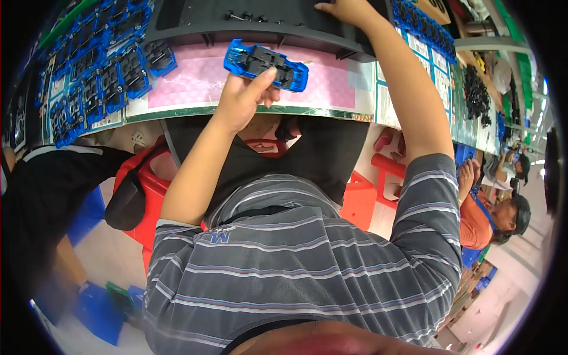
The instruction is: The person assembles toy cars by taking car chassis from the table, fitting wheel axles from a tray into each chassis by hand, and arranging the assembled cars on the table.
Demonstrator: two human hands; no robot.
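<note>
Your left hand (248, 93) pinches the blue toy car (263, 60) at twelve o'clock; steady it with light, even pressure. Your right hand (349, 9) reaches toward one o'clock, its grip impossible to tell.

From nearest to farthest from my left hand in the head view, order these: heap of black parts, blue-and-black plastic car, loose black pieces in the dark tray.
1. Blue-and-black car: in your left hand.
2. Loose pieces: ahead, in the tray.
3. Black heap: far right.
</note>
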